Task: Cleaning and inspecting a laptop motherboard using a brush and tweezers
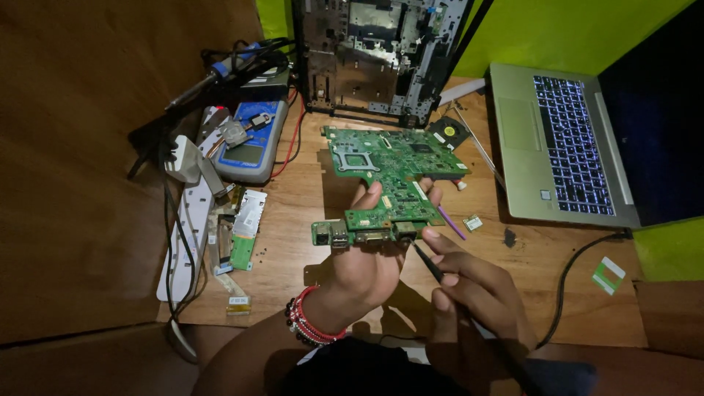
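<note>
Grip: our left hand (367, 268) pinches the green motherboard (389, 180) from below, thumb on top, board lifted above the wooden table (293, 205).
Right hand: our right hand (477, 293) is closed around a thin black tool (429, 265), tip at the board's port edge.
Left of board: multimeter (253, 143), white power strip (183, 220).
Right: open laptop (565, 147).
Behind: bare laptop chassis (374, 55).
</note>
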